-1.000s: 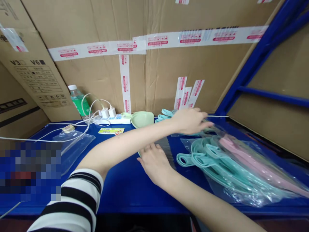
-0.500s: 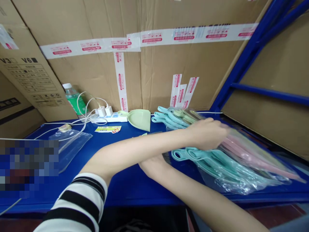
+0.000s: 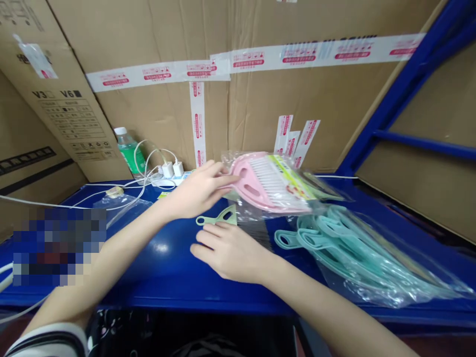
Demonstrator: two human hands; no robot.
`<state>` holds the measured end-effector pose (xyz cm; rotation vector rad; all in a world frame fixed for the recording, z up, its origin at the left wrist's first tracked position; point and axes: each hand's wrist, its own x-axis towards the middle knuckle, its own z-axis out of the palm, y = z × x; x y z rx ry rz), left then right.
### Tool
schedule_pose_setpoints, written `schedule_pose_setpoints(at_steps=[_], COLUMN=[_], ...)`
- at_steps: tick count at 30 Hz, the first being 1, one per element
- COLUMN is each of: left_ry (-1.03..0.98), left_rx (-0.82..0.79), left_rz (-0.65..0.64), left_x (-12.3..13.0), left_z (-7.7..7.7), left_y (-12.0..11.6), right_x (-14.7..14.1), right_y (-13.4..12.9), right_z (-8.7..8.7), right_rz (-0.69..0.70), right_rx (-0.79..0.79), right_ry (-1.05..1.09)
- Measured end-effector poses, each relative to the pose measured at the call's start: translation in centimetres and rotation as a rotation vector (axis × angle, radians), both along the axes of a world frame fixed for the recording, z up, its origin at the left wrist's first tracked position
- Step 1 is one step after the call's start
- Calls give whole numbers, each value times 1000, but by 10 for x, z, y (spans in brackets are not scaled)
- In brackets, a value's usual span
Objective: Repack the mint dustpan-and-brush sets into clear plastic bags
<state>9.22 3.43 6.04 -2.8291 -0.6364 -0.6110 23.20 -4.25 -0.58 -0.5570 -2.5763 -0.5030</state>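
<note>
My left hand (image 3: 203,191) is closed on the handle of a pink dustpan-and-brush set (image 3: 256,186) in a clear bag. Its white bristles and a yellow-green label show through the plastic. Below it, a light green hand brush (image 3: 225,216) with dark bristles lies on the blue surface. My right hand (image 3: 232,252) rests over that brush, palm down, fingers apart and not wrapped round anything; whether it touches the brush is unclear. To the right are several bagged teal dustpan sets (image 3: 345,243). The pink set and my left hand cover most of what lies behind them.
At the back left stand a green-labelled bottle (image 3: 132,153) and white chargers (image 3: 173,169) in a power strip, with loose white cables. A tall cardboard box (image 3: 159,114) walls off the back. A blue metal frame (image 3: 394,94) slants up at the right.
My left hand has come back leftward from the right-hand pile, bringing the pink set. My arms no longer cross. My right hand stays low near the middle, and the view has shifted slightly.
</note>
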Motion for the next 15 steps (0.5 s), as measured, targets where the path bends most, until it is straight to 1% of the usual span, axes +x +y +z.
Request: schedule_pose_setpoints(at_steps=[1,2,3,4,5,6,7,8,9,10,12,14,15], left_ry=[-6,-19,-36,-49,-63,-77,-88,-100,-110,-115,-115,-110,-109], left_rx=[-11,-24,-36,-55,-75,-93,-108,-118,-125,-131,-142,-143,-140], left_rz=[27,50,69,97,118,135,145,145,141,133,114,96,86], left_x=[-17,-32,-47,-60,-71,-80,-86,-92,-95,-97,-99,-99,-99], left_z=[0,-1,-3,-6,-9,-13,-17,-21,-25,-29,-33,-36,-36], left_y=[0,-1,-1,-1,-1,-1,-1,-1,-1,-1,-2,-4,-5], right_x=[3,7,12,18,24,30,35,40,44,48,53,54,54], right_y=[-2,-4,-4,-3,0,4,9,16,22,29,40,46,48], right_z=[4,8,12,17,20,24,26,27,26,25,22,17,16], right_rz=[54,60,26,-51,-162,-309,-456,-574,-662,-722,-756,-724,-705], right_rx=[79,144,184,188,170,136,86,28,-42,-127,-316,-463,-508], right_ry=[62,144,236,326,423,509,554,569,567,550,525,525,530])
